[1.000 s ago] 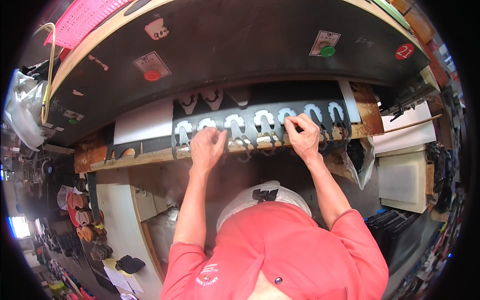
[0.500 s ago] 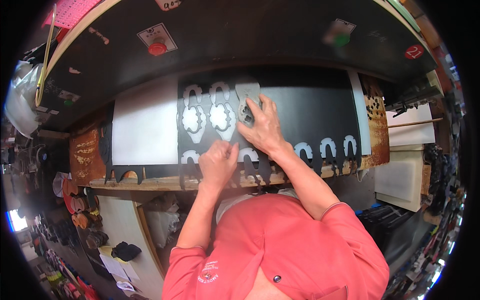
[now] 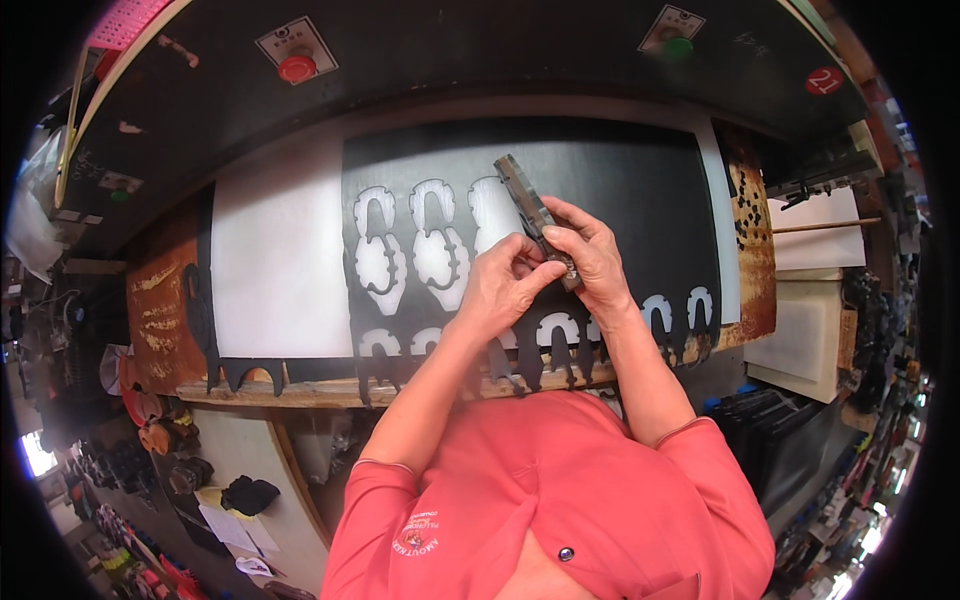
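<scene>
A black sheet [image 3: 630,190] lies on a white cutting board [image 3: 275,260], with several horseshoe-like shapes [image 3: 440,245] punched out of it so the white shows through. Over the sheet, both hands hold a narrow grey metal cutting die [image 3: 522,200], tilted up on its edge. My right hand [image 3: 592,255] grips its lower end from the right. My left hand [image 3: 503,288] pinches the same end from the left, fingertips meeting the right hand's. More cut-outs [image 3: 670,312] line the sheet's near edge.
A dark press head [image 3: 480,60] arches over the board, with a red button [image 3: 297,68] at left and a green button [image 3: 678,45] at right. A worn wooden ledge [image 3: 300,392] fronts the board. White boards [image 3: 805,330] are stacked at right. Clutter fills the lower left.
My hands left the sheet's near edge and moved up over the sheet. The die, flat under my right hand before, is now lifted on edge between both hands.
</scene>
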Action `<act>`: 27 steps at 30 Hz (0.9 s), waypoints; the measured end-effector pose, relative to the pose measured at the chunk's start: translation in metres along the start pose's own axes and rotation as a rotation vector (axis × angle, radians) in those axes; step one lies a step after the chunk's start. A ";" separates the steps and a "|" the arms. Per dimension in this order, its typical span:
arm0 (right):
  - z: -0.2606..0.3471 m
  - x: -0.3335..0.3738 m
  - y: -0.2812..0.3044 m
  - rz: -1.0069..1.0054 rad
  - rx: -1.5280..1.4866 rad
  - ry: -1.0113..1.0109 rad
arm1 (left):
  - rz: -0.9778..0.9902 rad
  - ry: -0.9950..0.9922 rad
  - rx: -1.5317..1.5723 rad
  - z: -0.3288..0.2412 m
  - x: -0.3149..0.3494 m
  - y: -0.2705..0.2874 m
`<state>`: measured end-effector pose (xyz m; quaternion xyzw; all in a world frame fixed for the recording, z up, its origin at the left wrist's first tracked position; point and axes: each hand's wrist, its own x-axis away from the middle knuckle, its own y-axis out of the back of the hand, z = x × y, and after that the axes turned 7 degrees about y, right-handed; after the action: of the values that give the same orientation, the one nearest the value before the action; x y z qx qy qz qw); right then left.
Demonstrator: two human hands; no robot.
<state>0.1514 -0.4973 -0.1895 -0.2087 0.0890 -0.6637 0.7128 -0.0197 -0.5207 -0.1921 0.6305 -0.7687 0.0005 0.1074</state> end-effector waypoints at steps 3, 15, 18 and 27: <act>0.002 -0.001 0.002 0.014 -0.020 -0.006 | 0.049 -0.041 0.091 0.003 -0.006 0.000; -0.005 0.000 0.007 -0.036 0.055 -0.003 | -0.311 0.271 -0.157 0.008 0.033 0.097; -0.006 0.001 0.010 0.001 0.109 0.074 | -0.343 0.107 -0.130 0.011 0.038 0.114; -0.018 -0.003 0.022 0.021 0.071 0.106 | -1.051 0.278 -0.424 0.067 0.087 0.344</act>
<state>0.1636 -0.4971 -0.2148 -0.1467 0.1053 -0.6689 0.7211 -0.3802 -0.5433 -0.1964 0.8861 -0.3148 -0.1239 0.3168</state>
